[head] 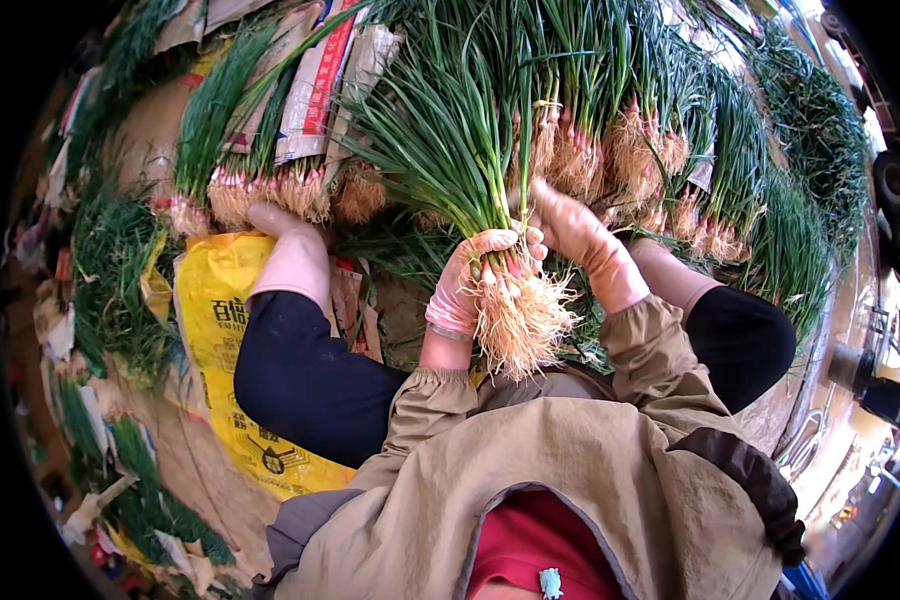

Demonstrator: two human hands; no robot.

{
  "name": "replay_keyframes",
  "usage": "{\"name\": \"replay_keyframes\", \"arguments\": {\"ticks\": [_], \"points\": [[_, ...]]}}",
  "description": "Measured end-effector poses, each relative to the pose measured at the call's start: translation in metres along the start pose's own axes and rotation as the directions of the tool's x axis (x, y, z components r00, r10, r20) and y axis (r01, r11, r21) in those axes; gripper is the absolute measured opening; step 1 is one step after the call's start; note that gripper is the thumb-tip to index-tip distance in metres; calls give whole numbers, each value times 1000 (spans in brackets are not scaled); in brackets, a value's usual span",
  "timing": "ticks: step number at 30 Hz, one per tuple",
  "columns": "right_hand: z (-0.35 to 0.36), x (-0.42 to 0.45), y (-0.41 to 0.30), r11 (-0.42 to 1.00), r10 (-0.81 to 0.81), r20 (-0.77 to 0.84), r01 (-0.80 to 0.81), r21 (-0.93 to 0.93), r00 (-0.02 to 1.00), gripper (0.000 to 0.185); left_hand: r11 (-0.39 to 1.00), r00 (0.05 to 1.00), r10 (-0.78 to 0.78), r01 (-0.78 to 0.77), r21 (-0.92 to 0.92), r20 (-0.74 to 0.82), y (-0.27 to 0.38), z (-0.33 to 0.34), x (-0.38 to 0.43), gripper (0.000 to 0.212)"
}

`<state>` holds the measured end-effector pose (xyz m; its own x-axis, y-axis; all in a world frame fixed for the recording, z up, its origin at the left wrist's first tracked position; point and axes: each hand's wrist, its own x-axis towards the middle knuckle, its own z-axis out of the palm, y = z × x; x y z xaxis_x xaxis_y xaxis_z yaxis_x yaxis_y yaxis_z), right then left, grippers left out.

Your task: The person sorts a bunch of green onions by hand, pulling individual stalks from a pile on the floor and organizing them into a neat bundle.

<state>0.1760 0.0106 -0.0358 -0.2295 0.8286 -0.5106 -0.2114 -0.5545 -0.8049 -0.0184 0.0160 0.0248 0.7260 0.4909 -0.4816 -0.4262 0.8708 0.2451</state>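
My left hand (461, 281), in a thin pale glove, is closed round the stalks of a bunch of green garlic plants (487, 180) just above their pinkish bulbs. The bunch's pale stringy roots (525, 322) hang towards my lap, and its long green leaves spread away to the upper left. My right hand (566, 221), gloved as well and slightly blurred, is at the right side of the bunch beside one upright stalk. Whether its fingers grip that stalk I cannot tell.
Rows of rooted green bunches (577, 142) lie beyond my hands, some at the left under woven sacks (319, 82). A yellow printed sack (221, 322) lies beside my left leg. Loose green leaves (120, 285) are heaped at the far left, with more at the right (817, 135).
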Motion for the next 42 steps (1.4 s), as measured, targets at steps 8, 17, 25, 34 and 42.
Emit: {"name": "replay_keyframes", "arguments": {"ticks": [8, 17, 25, 34, 42], "points": [[32, -16, -48, 693, -518, -216, 258, -673, 828, 31, 994, 986, -109, 112, -21, 123, -14, -8, 19, 26], [-1, 10, 1, 916, -358, -249, 286, -282, 900, 17, 933, 883, 278, -155, -326, 377, -17, 5, 15, 22], [15, 33, 1, 361, -79, -297, -251, -898, 951, 41, 833, 802, 509, -368, -413, 314, 22, -7, -7, 29], [-36, 76, -84, 944, -147, -506, -32, -328, 850, 37, 922, 930, 342, -304, -241, 135, 5, 2, 25, 19], [-73, 12, -63, 979, -166, -400, 103, -174, 901, 27, 958, 967, 252, -244, -152, 37, 2, -4, 36, 20]]}}
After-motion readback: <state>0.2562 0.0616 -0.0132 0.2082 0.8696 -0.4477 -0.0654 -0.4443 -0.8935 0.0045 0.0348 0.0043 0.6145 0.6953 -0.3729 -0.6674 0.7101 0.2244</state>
